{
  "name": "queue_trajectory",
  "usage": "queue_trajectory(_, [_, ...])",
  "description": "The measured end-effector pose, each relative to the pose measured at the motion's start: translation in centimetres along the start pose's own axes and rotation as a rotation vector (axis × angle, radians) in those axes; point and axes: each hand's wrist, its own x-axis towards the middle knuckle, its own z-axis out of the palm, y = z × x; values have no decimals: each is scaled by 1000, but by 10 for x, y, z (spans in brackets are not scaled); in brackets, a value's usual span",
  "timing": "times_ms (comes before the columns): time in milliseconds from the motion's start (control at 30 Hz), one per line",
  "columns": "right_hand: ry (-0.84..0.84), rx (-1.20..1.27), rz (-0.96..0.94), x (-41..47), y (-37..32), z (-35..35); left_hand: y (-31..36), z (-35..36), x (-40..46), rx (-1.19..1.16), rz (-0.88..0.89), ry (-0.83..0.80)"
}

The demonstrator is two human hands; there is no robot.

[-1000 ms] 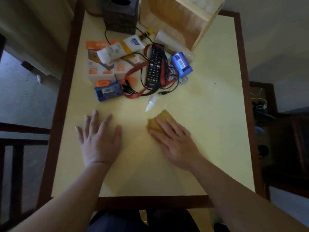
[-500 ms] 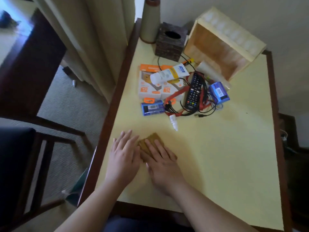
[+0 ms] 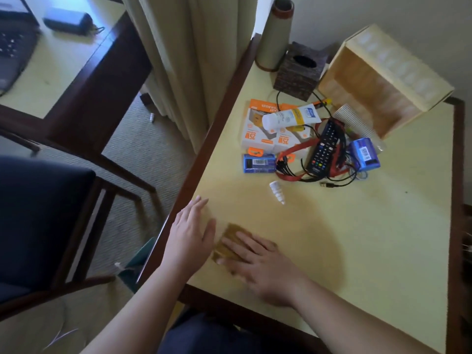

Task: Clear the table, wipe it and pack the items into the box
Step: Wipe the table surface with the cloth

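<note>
A brown cloth (image 3: 229, 242) lies on the yellow table (image 3: 370, 238) near its front left corner. My right hand (image 3: 260, 267) presses flat on the cloth, fingers spread. My left hand (image 3: 190, 235) rests flat and open on the table just left of the cloth, holding nothing. At the back right stands a wooden box (image 3: 378, 80) tipped on its side. In front of it is a pile: a black remote (image 3: 323, 149), a white tube (image 3: 291, 118), white and orange charger boxes (image 3: 258, 129), two blue packs (image 3: 259, 163), red and black cables (image 3: 293, 175). A small white bottle (image 3: 277, 191) lies apart.
A dark tissue holder (image 3: 300, 70) and a tan lamp base (image 3: 274, 34) stand at the table's back left corner. Curtains (image 3: 194, 60) hang left of the table. A dark chair (image 3: 46, 221) and another table (image 3: 51, 60) stand to the left on the carpet.
My right hand slid the cloth leftward across the table toward the front left corner, then slightly back right. My left hand stayed flat beside it. The view swung left.
</note>
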Motion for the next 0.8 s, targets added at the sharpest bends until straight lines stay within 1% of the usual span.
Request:
queue_trajectory(33, [42, -22, 16, -28, 10, 7, 4, 0, 1, 14, -24, -25])
queue_trajectory(67, [91, -39, 71, -56, 22, 13, 8, 1, 1, 34, -36, -45])
queue_trajectory(100, [132, -40, 162, -82, 37, 15, 12, 2, 1, 56, -45, -61])
queue_trajectory(167, [169, 6, 405, -130, 70, 16, 21, 4, 2, 93, -71, -74])
queue_trajectory(267, [253, 134, 774, -170, 113, 13, 34, 9, 2, 117, -95, -79])
queue_trajectory(333, [291, 186, 899, -173, 122, 6, 46, 14, 2, 105, -73, -110])
queue_trajectory(433, [333, 263, 960, -158, 116, -8, 62, 20, 3, 91, -45, -181])
queue_trajectory(533, [444, 310, 1015, -143, 104, -21, 76, 23, 9, 96, -23, -211])
queue_trajectory(667, [585, 330, 951, -115, 107, -43, 91, 21, 25, 119, 7, -213])
queue_trajectory(800, [672, 293, 876, -82, 129, -76, 106, 27, 45, 260, 143, -251])
